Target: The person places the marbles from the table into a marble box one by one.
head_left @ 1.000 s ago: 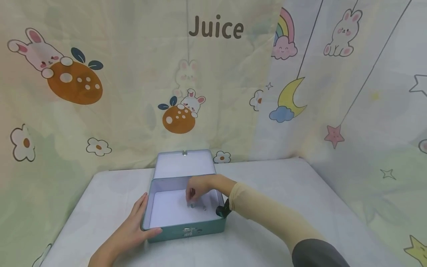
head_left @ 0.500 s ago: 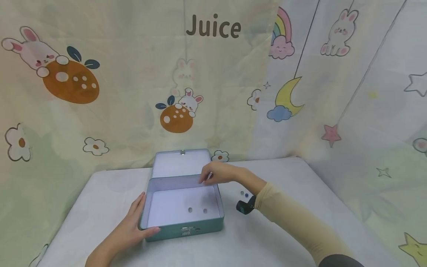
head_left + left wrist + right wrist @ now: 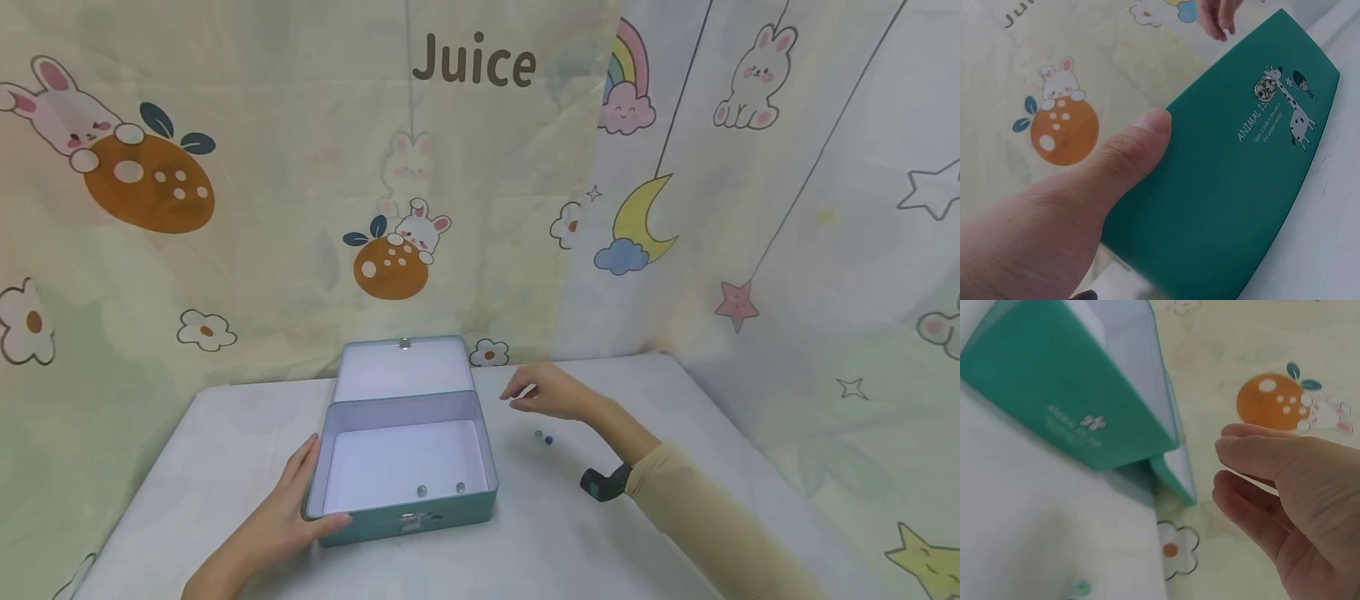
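A green tin box (image 3: 405,512) with a white inside stands on the white table, its hinged lid (image 3: 405,367) tipped back. My left hand (image 3: 281,508) grips the box's front left corner, thumb on the front wall and fingers along the left side. Two small clear marbles (image 3: 422,491) lie on the box floor near the front wall. Right of the box, a greenish marble (image 3: 538,434) and a blue marble (image 3: 549,440) lie close together on the table. Above and behind them my right hand (image 3: 551,392) hovers, fingers loosely bent and apart, holding nothing visible.
The white table (image 3: 585,550) runs back to a cloth backdrop (image 3: 285,208) printed with rabbits, oranges and flowers. A black wrist camera (image 3: 602,483) sticks out below my right forearm. The metal clasp (image 3: 1266,89) is on the box's front wall.
My right hand has moved out of the box and to the right, past its right wall. The two marbles inside have rolled toward the front wall. My left hand keeps its hold.
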The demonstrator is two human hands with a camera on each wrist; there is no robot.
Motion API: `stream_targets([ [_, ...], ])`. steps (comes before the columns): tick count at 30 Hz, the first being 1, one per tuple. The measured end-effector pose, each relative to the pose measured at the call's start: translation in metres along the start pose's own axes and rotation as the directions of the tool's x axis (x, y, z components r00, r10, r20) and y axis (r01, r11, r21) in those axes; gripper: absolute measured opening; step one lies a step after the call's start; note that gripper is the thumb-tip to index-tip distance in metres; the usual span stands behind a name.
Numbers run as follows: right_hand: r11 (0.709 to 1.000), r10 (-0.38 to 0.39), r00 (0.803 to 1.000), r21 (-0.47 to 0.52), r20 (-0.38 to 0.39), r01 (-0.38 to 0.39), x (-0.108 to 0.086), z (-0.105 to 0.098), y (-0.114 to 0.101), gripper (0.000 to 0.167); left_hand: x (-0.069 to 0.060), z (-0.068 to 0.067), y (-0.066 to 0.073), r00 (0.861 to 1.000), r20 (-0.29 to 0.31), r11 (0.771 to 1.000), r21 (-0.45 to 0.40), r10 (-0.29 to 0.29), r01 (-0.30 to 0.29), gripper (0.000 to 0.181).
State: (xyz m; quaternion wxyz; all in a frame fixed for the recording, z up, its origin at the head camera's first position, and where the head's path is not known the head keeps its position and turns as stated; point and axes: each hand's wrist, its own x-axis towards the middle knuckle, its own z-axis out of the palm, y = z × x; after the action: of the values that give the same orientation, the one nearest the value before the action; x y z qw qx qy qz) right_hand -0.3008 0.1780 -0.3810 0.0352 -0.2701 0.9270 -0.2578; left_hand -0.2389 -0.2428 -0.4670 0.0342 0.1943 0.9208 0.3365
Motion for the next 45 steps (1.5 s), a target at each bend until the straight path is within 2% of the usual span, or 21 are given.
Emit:
stream_targets([
  [3, 0.999, 0.041, 0.998, 0.033, -0.051, -0.04, -0.011, 0.007, 0.015, 0.016, -0.001, -0.001, 0.001, 1.0, -0.011, 1.0, -0.003, 0.011, -0.011, 0.119],
  [9, 0.99, 0.138, 0.98, 0.008, -0.145, -0.138, -0.031, 0.028, 0.052, 0.016, -0.001, -0.002, 0.003, 1.0, -0.02, 1.0, -0.001, 0.022, -0.022, 0.119],
  [13, 0.985, 0.174, 0.972, 0.01, -0.158, -0.174, -0.04, 0.041, 0.072, 0.014, -0.001, -0.002, 0.001, 0.999, -0.021, 1.0, 0.003, 0.026, -0.026, 0.119],
  [18, 0.983, 0.183, 0.973, 0.004, -0.143, -0.184, -0.047, 0.052, 0.087, 0.011, -0.001, -0.001, 0.0, 0.999, -0.023, 1.0, 0.002, 0.029, -0.029, 0.119],
  [25, 0.977, 0.21, 0.969, -0.02, -0.128, -0.214, -0.05, 0.062, 0.09, 0.011, -0.003, -0.001, 0.001, 0.999, -0.019, 1.0, -0.004, 0.028, -0.028, 0.119],
  [30, 0.982, 0.175, 0.977, -0.054, -0.123, -0.183, -0.051, 0.066, 0.089, 0.009, -0.005, 0.0, 0.0, 0.999, -0.021, 0.999, -0.001, 0.032, -0.032, 0.119],
  [32, 0.983, 0.158, 0.98, -0.071, -0.123, -0.168, -0.051, 0.067, 0.088, 0.009, -0.005, 0.001, 0.0, 0.999, -0.024, 0.999, 0.0, 0.032, -0.032, 0.119],
  [40, 0.976, 0.197, 0.975, -0.076, -0.099, -0.205, -0.053, 0.066, 0.081, 0.009, -0.003, 0.001, 0.001, 0.999, -0.024, 1.0, 0.005, 0.028, -0.028, 0.119],
  [45, 0.977, 0.183, 0.979, -0.094, -0.092, -0.192, -0.052, 0.064, 0.079, 0.009, -0.002, 0.0, 0.002, 1.0, -0.016, 1.0, -0.005, 0.027, -0.027, 0.119],
])
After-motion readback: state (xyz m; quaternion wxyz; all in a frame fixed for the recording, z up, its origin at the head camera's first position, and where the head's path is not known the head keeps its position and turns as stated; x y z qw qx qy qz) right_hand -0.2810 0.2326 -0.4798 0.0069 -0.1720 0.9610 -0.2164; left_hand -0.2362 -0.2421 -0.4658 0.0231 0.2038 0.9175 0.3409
